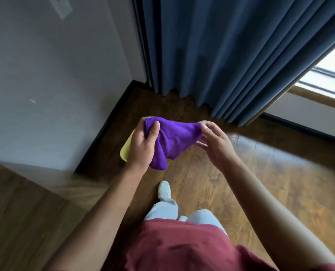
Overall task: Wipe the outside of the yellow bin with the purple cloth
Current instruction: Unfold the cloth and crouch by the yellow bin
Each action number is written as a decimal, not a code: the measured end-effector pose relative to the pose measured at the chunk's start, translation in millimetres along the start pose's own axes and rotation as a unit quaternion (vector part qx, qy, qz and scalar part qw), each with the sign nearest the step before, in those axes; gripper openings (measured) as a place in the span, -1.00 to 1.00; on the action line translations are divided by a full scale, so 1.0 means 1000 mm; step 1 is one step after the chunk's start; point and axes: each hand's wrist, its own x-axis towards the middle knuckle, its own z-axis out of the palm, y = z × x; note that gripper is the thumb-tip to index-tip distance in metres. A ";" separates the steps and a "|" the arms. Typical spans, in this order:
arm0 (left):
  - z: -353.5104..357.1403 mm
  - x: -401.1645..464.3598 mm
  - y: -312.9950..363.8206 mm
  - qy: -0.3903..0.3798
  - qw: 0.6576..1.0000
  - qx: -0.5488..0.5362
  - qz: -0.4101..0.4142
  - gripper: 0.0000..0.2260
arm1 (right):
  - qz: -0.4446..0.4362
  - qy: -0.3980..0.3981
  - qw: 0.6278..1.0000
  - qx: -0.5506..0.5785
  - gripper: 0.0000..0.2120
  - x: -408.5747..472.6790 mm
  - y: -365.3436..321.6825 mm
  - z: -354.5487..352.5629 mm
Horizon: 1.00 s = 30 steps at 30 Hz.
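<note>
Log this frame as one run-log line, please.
stage: cloth prep, wiping not begun | left hand: grips purple cloth | right hand: pinches cloth corner | yellow bin: on floor, mostly hidden behind left hand

You see: hands 2, left hand [141,147] and right hand [214,142] | purple cloth [172,141] 1 | yellow bin [125,149] 1 | blue curtain [221,55] 1 | white shoe [164,189] 1 | window [331,73] 1

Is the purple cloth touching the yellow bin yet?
No, both hands, left hand and right hand, hold the purple cloth stretched in the air above the yellow bin.
</note>
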 end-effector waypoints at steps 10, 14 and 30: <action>0.029 0.074 -0.067 -0.064 0.995 -0.052 -0.052 -0.75 | 0.110 -0.100 0.989 -0.025 -0.29 0.090 0.053 -0.011; 0.046 0.085 -0.145 -0.049 0.997 -0.024 -0.049 -0.76 | 0.105 -0.132 0.986 0.002 -0.40 0.136 0.122 -0.038; 0.075 0.141 -0.467 -0.088 0.964 0.230 0.103 -0.88 | -0.036 -0.115 0.972 -0.200 -0.65 0.306 0.402 -0.179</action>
